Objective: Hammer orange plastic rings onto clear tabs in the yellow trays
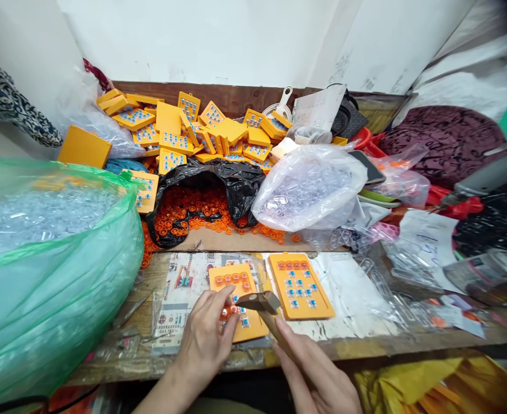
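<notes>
My left hand [205, 339] is closed in a pinch on a small orange ring [227, 312], pressing it onto an orange tray [231, 287] that carries blue and orange pieces. My right hand [317, 374] grips the wooden handle of a small hammer [259, 302], whose metal head hovers just above that tray, beside my left fingertips. A second orange tray [300, 286] with orange and blue pieces lies flat just to the right.
A black bag [205, 195] spills orange rings behind the trays. A heap of orange trays [193, 135] fills the back. A big green bag of clear parts [50, 259] stands left, and a clear bag [309, 187] sits right, with clutter beyond it.
</notes>
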`<act>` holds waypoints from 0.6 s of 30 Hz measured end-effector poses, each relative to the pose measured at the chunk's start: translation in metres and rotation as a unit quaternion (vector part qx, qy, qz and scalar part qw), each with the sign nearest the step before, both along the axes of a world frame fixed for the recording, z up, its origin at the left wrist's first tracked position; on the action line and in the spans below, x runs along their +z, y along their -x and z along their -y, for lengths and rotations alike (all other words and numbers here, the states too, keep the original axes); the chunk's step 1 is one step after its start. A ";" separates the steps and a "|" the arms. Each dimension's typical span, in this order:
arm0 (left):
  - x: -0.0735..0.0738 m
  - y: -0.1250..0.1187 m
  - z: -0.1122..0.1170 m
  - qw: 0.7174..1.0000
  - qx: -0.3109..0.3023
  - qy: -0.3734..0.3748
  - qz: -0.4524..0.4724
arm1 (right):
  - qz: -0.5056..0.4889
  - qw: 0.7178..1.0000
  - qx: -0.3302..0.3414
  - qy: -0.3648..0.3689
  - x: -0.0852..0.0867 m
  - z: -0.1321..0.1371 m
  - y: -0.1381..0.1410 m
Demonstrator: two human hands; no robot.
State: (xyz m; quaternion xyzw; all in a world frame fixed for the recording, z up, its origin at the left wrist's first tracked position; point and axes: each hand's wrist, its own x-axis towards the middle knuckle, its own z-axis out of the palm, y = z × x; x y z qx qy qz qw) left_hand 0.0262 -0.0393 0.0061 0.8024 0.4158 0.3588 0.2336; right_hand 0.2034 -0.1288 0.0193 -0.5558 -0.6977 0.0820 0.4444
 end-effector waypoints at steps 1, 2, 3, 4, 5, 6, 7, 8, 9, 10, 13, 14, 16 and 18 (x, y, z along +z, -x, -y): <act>-0.002 0.000 -0.001 1.000 0.003 0.003 0.007 | 0.019 1.000 0.008 0.003 0.000 0.000 0.000; -0.003 0.001 -0.001 1.000 0.006 0.004 0.014 | 0.040 0.999 0.017 0.012 0.000 -0.001 -0.001; -0.004 0.001 -0.001 1.000 0.008 0.002 0.020 | 0.061 0.997 0.026 0.027 -0.001 -0.001 -0.003; -0.005 0.001 -0.001 1.000 0.010 0.000 0.024 | 0.075 0.996 0.032 0.043 -0.001 -0.001 -0.004; -0.005 0.001 -0.001 1.000 0.014 -0.002 0.027 | 0.080 0.995 0.031 0.056 -0.002 -0.001 -0.005; -0.005 0.001 0.000 0.999 0.017 -0.002 0.028 | 0.073 0.995 0.022 0.063 -0.003 -0.001 -0.005; -0.006 0.001 0.000 0.999 0.019 -0.001 0.027 | 0.058 0.996 0.006 0.062 -0.004 0.000 -0.006; -0.006 0.001 0.000 1.000 0.018 0.001 0.025 | 0.040 0.998 -0.011 0.053 -0.006 0.001 -0.005; -0.005 0.001 0.000 1.000 0.016 0.003 0.022 | 0.022 0.999 -0.028 0.041 -0.007 0.001 -0.005; -0.005 0.001 0.000 1.000 0.014 0.004 0.019 | 0.009 0.999 -0.040 0.027 -0.009 0.002 -0.004; -0.003 0.002 -0.001 1.000 0.007 0.004 0.022 | 0.038 0.999 -0.011 0.027 -0.010 0.003 0.000; -0.003 0.001 -0.001 1.000 0.008 0.002 0.024 | 0.069 0.997 0.010 0.042 -0.010 0.003 0.000; -0.003 0.000 0.001 1.000 0.012 -0.002 0.023 | 0.122 0.989 0.040 0.075 -0.008 0.002 0.001; -0.005 0.000 0.004 1.000 0.015 -0.009 0.019 | 0.118 0.988 0.043 0.092 -0.008 0.002 0.001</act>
